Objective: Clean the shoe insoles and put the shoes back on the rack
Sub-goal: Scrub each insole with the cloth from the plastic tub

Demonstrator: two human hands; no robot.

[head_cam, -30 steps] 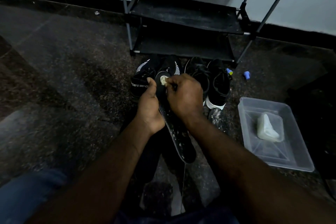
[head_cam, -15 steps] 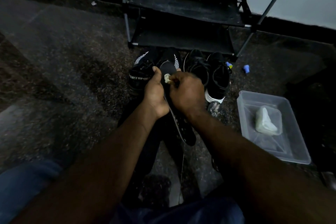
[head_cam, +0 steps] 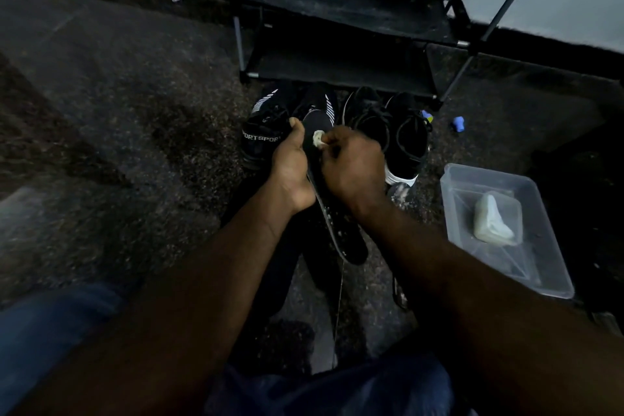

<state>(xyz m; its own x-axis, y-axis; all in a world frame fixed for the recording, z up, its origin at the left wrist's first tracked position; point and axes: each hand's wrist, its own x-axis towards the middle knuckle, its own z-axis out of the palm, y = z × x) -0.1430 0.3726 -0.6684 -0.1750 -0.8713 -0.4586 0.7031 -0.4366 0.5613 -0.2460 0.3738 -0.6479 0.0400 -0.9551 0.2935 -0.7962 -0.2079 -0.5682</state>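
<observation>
Cleaning is under way and, on this evidence, well short of complete. One insole (head_cam: 341, 236) is out of its shoe and held in front of the person, heel end nearest the body, toe end raised toward the rack (head_cam: 341, 3). White specks or suds lie along its near half, which suggests that part has been worked or wetted. Four black shoes stand on the floor just in front of the rack's bottom shelf: a striped pair (head_cam: 266, 121) on the left and a laced pair (head_cam: 405, 138) on the right. Both visible shelves of the rack carry no shoes, so the return step is not yet begun. Whether the other insoles are cleaned cannot be determined; the light is poor.

Left hand (head_cam: 292, 165): closed around the left edge of the insole near its toe end, thumb up along the edge, steadying it.

Right hand (head_cam: 351, 165): fingers curled tight on a small pale wad (head_cam: 318, 138), probably a cloth or sponge, pressed onto the insole's upper face close to the left thumb. Wrist is bent down over the insole, forearm coming in from the lower right.

A clear plastic tub (head_cam: 547, 273) sits on the floor to the right, well apart from the hands, with a pale lump (head_cam: 493, 223) inside, likely soap.
</observation>
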